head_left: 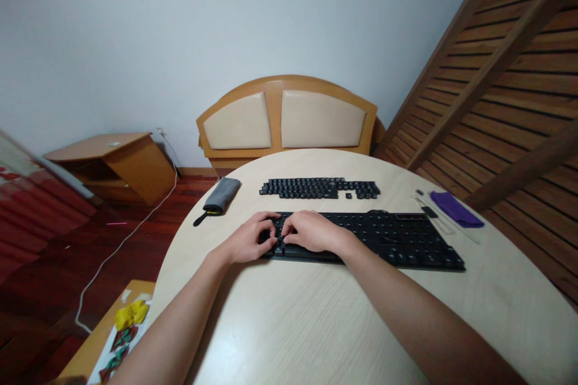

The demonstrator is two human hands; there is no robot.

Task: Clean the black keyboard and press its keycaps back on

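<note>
A black keyboard base (397,240) with its keycaps removed lies across the middle of a round pale table (289,325). Behind it the loose black keycaps (318,187) are laid out in rows. My left hand (250,239) and my right hand (311,231) rest side by side on the left end of the keyboard base. Both have their fingers curled and pinched together at one spot; what they pinch is too small to make out.
A rolled grey cloth (220,195) with a black strap lies at the table's far left. A purple cloth (455,209) and small tools lie at the far right. Behind the table stand a wooden headboard (286,117) and slatted bed frame (506,84). A white cable (121,240) crosses the floor.
</note>
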